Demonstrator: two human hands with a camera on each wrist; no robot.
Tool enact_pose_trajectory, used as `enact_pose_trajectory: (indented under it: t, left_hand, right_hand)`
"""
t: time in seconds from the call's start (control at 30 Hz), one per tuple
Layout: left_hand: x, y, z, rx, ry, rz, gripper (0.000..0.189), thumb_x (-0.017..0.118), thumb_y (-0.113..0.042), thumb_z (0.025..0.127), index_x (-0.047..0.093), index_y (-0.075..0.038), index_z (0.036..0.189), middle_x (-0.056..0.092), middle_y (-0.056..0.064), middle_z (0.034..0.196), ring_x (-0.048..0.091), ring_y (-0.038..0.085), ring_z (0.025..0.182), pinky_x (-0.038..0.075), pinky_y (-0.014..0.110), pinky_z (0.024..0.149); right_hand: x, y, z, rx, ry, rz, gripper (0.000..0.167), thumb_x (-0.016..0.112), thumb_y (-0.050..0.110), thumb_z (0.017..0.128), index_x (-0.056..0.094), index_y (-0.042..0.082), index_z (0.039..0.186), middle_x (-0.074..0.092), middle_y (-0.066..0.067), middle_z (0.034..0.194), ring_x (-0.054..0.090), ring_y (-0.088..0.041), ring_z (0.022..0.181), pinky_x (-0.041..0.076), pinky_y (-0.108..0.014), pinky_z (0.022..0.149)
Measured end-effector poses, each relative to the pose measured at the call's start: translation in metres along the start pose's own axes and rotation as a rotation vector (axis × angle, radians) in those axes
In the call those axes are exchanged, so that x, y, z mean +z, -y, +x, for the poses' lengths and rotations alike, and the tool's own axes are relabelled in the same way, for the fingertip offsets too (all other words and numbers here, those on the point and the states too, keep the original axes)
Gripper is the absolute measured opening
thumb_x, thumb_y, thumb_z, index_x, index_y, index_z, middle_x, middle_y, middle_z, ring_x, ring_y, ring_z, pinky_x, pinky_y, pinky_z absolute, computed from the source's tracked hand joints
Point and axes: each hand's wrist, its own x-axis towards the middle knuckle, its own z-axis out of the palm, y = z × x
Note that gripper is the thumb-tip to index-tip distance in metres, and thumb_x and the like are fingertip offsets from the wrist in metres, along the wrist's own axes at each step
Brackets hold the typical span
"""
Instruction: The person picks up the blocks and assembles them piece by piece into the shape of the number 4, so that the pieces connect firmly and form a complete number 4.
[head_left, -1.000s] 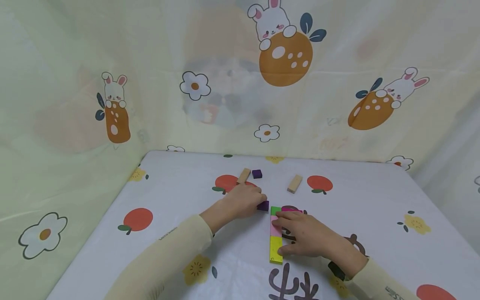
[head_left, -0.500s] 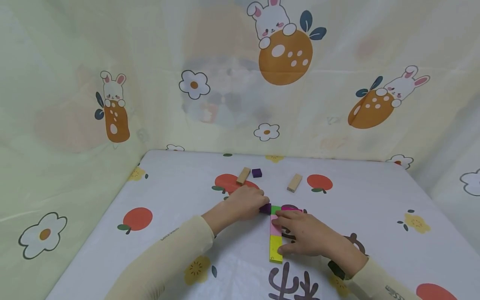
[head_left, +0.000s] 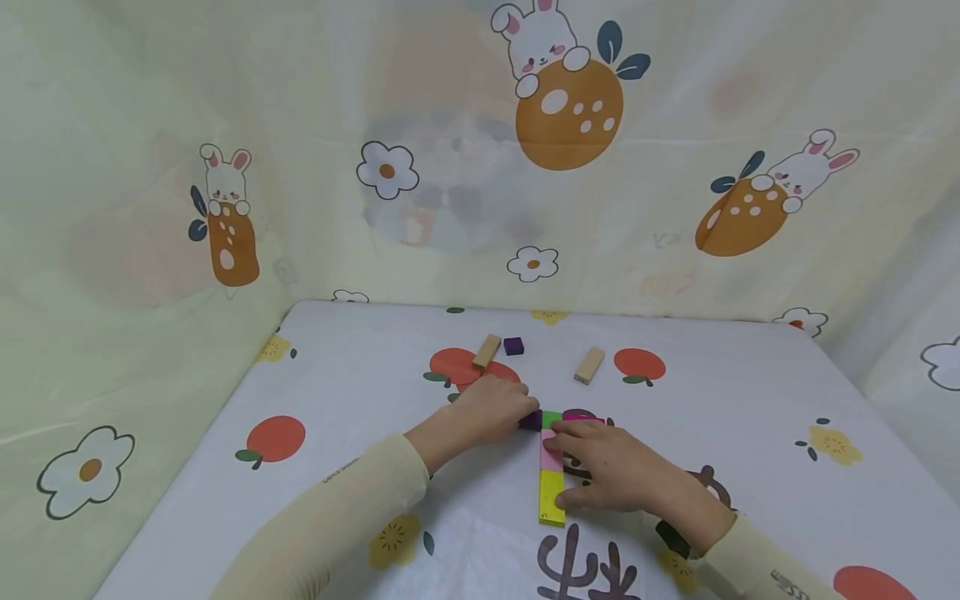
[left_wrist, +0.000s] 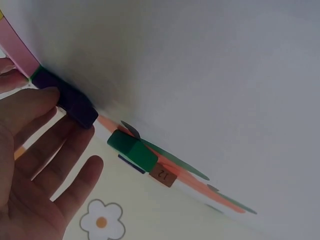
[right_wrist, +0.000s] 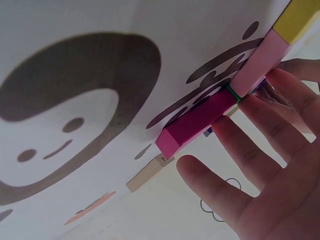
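Note:
My left hand (head_left: 491, 408) pinches a dark purple block (left_wrist: 75, 104) between thumb and fingertips, its end against the green block (head_left: 552, 418). From the green block a row runs toward me: a pink block (head_left: 551, 454), then a yellow block (head_left: 552, 500). A magenta block (right_wrist: 200, 121) extends to the right of the green one, mostly behind my right hand in the head view. My right hand (head_left: 622, 468) lies over this row with fingers spread and fairly straight. Its fingertips touch the pink and magenta blocks, and the thumb is at the yellow block's side.
Farther back on the printed tablecloth (head_left: 360, 367) lie a wooden block (head_left: 487, 352), a small purple block (head_left: 513, 346) and another wooden block (head_left: 589, 366). The left wrist view shows another green block (left_wrist: 132, 150) beyond my left hand. A patterned curtain (head_left: 450, 225) hangs behind the table.
My left hand has shifted slightly right and toward me with the purple block, closing the gap to the green block. My right hand has stayed in place over the row.

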Motion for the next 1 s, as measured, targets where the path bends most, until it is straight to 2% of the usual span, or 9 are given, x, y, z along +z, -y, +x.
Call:
enact_pose_trajectory:
  t: [0.23, 0.47, 0.77, 1.0]
  left_hand:
    - [0.002, -0.001, 0.0, -0.012, 0.013, 0.009, 0.03, 0.07, -0.024, 0.1, 0.073, -0.025, 0.129, 0.075, -0.004, 0.11, 0.068, 0.011, 0.093, 0.056, 0.021, 0.085]
    - [0.005, -0.005, -0.001, -0.002, -0.002, 0.059, 0.029, 0.068, -0.025, 0.101, 0.073, -0.025, 0.13, 0.074, -0.004, 0.11, 0.067, 0.01, 0.095, 0.056, 0.022, 0.084]
    - [0.006, -0.015, -0.007, 0.026, -0.009, 0.211, 0.025, 0.067, -0.03, 0.102, 0.071, -0.028, 0.126, 0.072, -0.007, 0.102, 0.061, 0.008, 0.081, 0.05, 0.017, 0.066]
    - [0.004, -0.023, -0.012, 0.006, 0.038, 0.146, 0.038, 0.055, -0.045, 0.103, 0.062, -0.027, 0.135, 0.07, -0.003, 0.105, 0.055, 0.013, 0.072, 0.044, 0.023, 0.059]
  right_hand:
    - [-0.001, 0.0, 0.001, 0.001, 0.006, 0.001, 0.077, 0.085, 0.055, 0.077, 0.064, 0.017, 0.141, 0.056, -0.014, 0.151, 0.051, -0.037, 0.141, 0.043, -0.065, 0.11]
    - [-0.001, 0.0, 0.0, -0.006, 0.003, 0.002, 0.076, 0.085, 0.054, 0.078, 0.064, 0.016, 0.141, 0.056, -0.014, 0.151, 0.051, -0.038, 0.14, 0.043, -0.065, 0.11]
    - [-0.001, 0.0, -0.001, -0.021, -0.004, 0.007, 0.075, 0.085, 0.053, 0.078, 0.064, 0.016, 0.141, 0.057, -0.013, 0.15, 0.052, -0.037, 0.14, 0.043, -0.065, 0.109]
    - [0.0, -0.002, 0.0, -0.015, -0.001, 0.009, 0.08, 0.085, 0.055, 0.078, 0.061, 0.017, 0.145, 0.057, -0.013, 0.151, 0.051, -0.038, 0.14, 0.043, -0.068, 0.108]
